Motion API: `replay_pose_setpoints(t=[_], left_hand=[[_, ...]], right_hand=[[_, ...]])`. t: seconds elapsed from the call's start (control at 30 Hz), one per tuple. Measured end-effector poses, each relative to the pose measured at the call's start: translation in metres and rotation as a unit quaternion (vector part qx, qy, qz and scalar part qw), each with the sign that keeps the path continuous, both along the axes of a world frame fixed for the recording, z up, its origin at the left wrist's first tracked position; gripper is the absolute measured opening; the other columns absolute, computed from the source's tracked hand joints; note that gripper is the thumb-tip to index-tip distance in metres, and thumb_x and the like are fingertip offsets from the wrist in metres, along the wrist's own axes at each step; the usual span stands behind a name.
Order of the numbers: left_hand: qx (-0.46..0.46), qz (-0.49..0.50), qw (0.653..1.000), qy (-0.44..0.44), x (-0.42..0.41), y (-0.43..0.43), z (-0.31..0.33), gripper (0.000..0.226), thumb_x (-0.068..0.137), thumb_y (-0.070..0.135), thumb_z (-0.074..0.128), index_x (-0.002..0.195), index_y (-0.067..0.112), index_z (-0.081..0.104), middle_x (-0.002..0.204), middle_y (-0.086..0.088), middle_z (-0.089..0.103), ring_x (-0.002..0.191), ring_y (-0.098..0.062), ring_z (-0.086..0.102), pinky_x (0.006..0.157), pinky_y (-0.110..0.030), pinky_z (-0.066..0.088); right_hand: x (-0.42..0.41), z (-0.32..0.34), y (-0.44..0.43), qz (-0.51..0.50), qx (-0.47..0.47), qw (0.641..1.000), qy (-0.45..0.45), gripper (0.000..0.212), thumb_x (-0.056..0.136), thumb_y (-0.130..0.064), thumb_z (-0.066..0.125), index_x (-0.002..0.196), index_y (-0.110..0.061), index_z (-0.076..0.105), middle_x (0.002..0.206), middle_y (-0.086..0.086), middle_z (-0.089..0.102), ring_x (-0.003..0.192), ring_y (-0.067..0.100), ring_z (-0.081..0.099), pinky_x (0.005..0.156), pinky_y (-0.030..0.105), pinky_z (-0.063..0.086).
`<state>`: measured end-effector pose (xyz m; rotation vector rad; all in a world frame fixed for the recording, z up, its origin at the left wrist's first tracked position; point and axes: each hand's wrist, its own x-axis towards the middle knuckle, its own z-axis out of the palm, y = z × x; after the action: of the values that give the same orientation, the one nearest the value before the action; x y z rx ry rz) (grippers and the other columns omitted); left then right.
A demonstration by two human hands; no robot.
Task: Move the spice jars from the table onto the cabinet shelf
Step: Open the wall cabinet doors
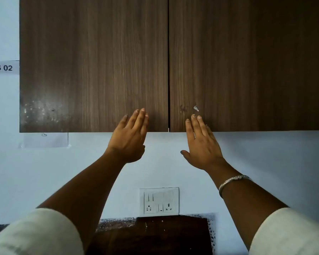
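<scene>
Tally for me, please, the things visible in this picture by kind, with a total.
Dark brown wooden cabinet doors, shut: 2
Bare hands, left hand and right hand: 2
White paper sheets on the wall: 2
White plastic switch-and-socket plate: 1
Silver metal bracelet: 1
Total: 8

One wide-angle camera, worn on the head, faces the wall squarely from close by. Dark brown wood-grain cabinet doors (92,61) fill the frame above the raised left hand (129,138) and right hand (201,144). A white switch-and-socket plate (159,201) sits below, between the forearms. Pale sleeves (35,234) fill the bottom corners.
</scene>
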<state>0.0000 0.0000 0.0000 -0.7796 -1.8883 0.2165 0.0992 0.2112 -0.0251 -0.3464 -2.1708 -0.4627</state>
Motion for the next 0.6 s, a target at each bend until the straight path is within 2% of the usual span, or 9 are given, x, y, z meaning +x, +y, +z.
replay_pose_setpoints(t=[0.13, 0.33, 0.5, 0.6], left_hand=[[-0.012, -0.028, 0.999, 0.026, -0.005, 0.026, 0.018, 0.088, 0.089, 0.047, 0.041, 0.145, 0.004, -0.013, 0.156, -0.018, -0.011, 0.145, -0.031, -0.007, 0.117, -0.044, 0.002], [0.008, -0.044, 0.999, 0.022, -0.017, 0.065, 0.024, 0.091, 0.089, 0.048, 0.041, 0.143, 0.005, -0.018, 0.155, -0.016, -0.015, 0.144, -0.03, -0.012, 0.115, -0.043, -0.005], [0.041, -0.07, 0.996, 0.044, -0.028, 0.093, 0.022, 0.087, 0.09, 0.039, 0.044, 0.144, 0.003, -0.014, 0.156, -0.017, -0.01, 0.145, -0.031, -0.008, 0.115, -0.043, -0.004], [0.073, -0.08, 0.993, 0.053, -0.033, 0.105, 0.018, 0.08, 0.093, 0.032, 0.039, 0.142, 0.002, -0.017, 0.156, -0.018, -0.008, 0.145, -0.032, -0.007, 0.114, -0.044, -0.006]], right_hand=[[-0.014, -0.001, 0.01, 0.003, 0.003, 1.0, 0.014, 0.096, 0.083, -0.051, 0.058, 0.15, -0.012, 0.002, 0.158, 0.015, -0.004, 0.145, 0.033, -0.007, 0.116, 0.044, 0.005], [-0.04, 0.005, 0.023, -0.009, 0.003, 0.999, 0.051, 0.099, 0.083, -0.054, 0.057, 0.149, -0.008, 0.0, 0.158, 0.015, -0.004, 0.145, 0.033, -0.006, 0.116, 0.044, 0.002], [-0.058, 0.018, 0.031, -0.027, 0.041, 0.995, 0.09, 0.101, 0.083, -0.049, 0.06, 0.148, -0.006, -0.004, 0.158, 0.016, -0.002, 0.145, 0.033, -0.005, 0.115, 0.045, -0.001], [-0.067, 0.025, 0.032, -0.039, 0.043, 0.992, 0.11, 0.101, 0.083, -0.043, 0.063, 0.148, -0.006, -0.005, 0.157, 0.018, 0.003, 0.145, 0.035, -0.001, 0.114, 0.046, -0.001]])
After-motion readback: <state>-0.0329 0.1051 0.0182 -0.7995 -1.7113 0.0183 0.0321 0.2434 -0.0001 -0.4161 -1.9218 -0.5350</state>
